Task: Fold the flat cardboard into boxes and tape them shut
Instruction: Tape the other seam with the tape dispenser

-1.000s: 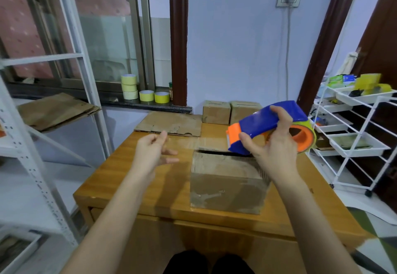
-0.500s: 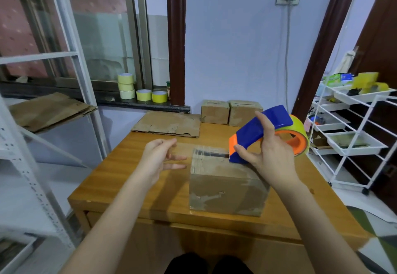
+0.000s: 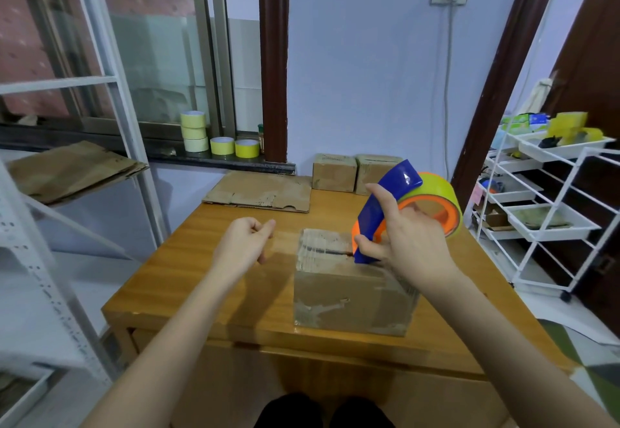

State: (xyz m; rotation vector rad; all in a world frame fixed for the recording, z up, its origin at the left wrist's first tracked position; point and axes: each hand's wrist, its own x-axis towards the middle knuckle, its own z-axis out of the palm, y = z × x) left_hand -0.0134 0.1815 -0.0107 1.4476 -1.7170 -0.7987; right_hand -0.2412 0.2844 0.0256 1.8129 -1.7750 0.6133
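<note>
Now the box (image 3: 352,290) stands on the table (image 3: 208,280), near its front edge, flaps folded down with a dark seam line visible across the top. The dispenser (image 3: 399,206) has come down since half a second ago: its orange nose, then held just above the box's far right corner, now touches the top at the seam, about midway along it. The right hand (image 3: 412,243) grips the dispenser, thumb low against the blue body, index finger laid along the blue guard, remaining fingers through the orange core. The yellow-green roll sits behind the hand, tilted up to the right of the box.

Left of the box, the left hand (image 3: 243,243) hovers above the table, apart from the cardboard. Its fingers, spread earlier, are now loosely curled and hold nothing.

Behind the box, flat cardboard (image 3: 261,191) lies at the table's far edge, and two small boxes (image 3: 355,172) stand side by side against the wall. Further back left, tape rolls (image 3: 219,137) sit on the windowsill.
</note>
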